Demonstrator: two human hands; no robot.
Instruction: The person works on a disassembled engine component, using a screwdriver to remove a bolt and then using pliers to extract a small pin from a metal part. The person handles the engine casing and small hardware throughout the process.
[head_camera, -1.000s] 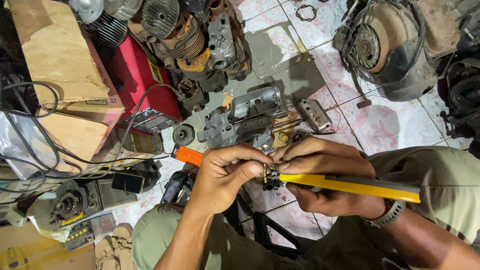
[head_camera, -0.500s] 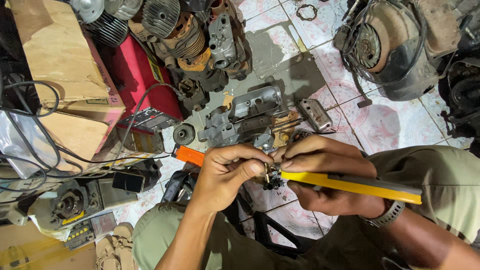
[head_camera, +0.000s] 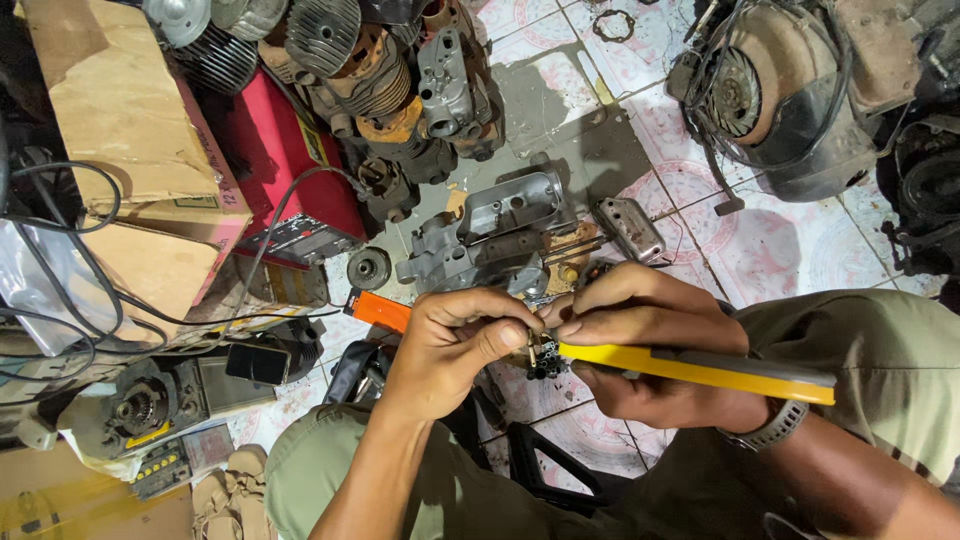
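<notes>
While the camera looks straight down, I see my left hand curled at the centre of the frame, thumb and fingertips pinching a small dark metal part. My right hand, just right of centre, is wrapped around a yellow-handled tool whose tip meets that part between the two hands. An orange tool handle lies on the tiled floor just left of my left hand. Grey engine castings sit directly above the hands.
</notes>
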